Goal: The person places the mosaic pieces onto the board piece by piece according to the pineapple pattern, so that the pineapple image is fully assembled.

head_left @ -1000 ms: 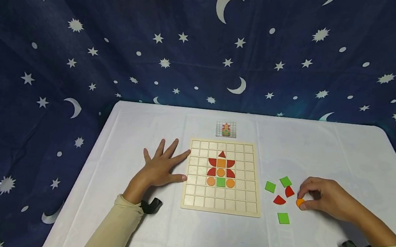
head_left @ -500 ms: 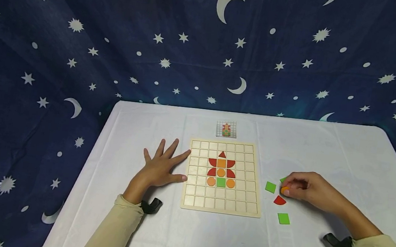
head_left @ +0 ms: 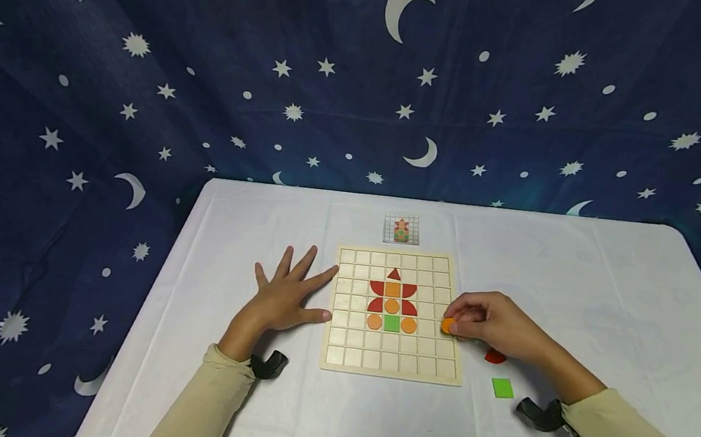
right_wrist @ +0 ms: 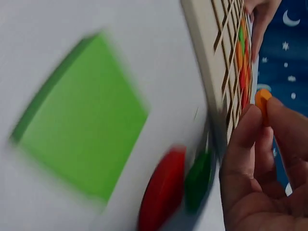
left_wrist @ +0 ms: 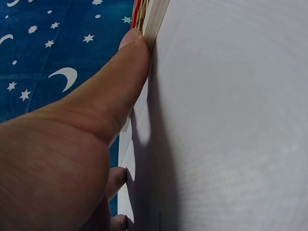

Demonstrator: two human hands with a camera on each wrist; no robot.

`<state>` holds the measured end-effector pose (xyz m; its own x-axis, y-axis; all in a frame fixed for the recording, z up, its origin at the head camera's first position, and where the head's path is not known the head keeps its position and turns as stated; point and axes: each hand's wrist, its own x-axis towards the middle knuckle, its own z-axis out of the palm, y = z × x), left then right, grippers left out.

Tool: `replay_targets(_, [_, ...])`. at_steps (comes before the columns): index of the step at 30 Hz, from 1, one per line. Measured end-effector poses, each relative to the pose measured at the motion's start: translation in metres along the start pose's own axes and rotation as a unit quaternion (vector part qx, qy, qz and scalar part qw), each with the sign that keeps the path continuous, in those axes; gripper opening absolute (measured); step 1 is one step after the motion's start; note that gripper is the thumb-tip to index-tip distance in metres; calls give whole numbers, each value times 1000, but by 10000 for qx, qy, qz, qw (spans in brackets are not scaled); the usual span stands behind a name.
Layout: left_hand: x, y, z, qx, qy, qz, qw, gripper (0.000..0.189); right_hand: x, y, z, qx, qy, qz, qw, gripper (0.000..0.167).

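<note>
My right hand pinches an orange disc between thumb and fingertips, over the right edge of a wooden grid board. The right wrist view also shows that orange disc in the pinch. Spread fingers of my left hand lie by the board's left edge, thumb and forefinger touching it. On the board sit a red triangle, red quarter pieces, an orange square, a green square and orange discs, arranged as a figure.
Behind the board lies a small pattern card. Right of the board are a loose green square and a red quarter piece, with other pieces hidden under my right hand. A white cloth covers the table.
My right hand has carried the orange disc leftward from beyond the loose pieces to the board's right edge. The left hand and the pieces on the board stay as they were.
</note>
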<state>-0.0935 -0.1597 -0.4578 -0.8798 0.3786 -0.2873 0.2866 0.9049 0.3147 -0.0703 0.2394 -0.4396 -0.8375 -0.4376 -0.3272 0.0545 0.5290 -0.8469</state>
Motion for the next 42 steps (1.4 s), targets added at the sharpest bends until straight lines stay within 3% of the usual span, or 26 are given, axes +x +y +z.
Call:
replay_targets(7, [0, 0, 0, -62, 29, 12, 10000, 90, 11, -15, 24, -50, 91, -411, 9991, 17])
replay_targets(13, [0, 0, 1, -58, 69, 25, 10000, 90, 15, -25, 40, -96, 83, -244, 9996, 16])
replay_targets(21, [0, 0, 1, -7, 24, -4, 10000, 90, 20, -30, 58, -491, 318, -542, 9968, 15])
replay_targets(42, [0, -2, 1, -121, 38, 4, 9999, 89, 25, -39, 81, -1067, 626, -1233, 9846, 14])
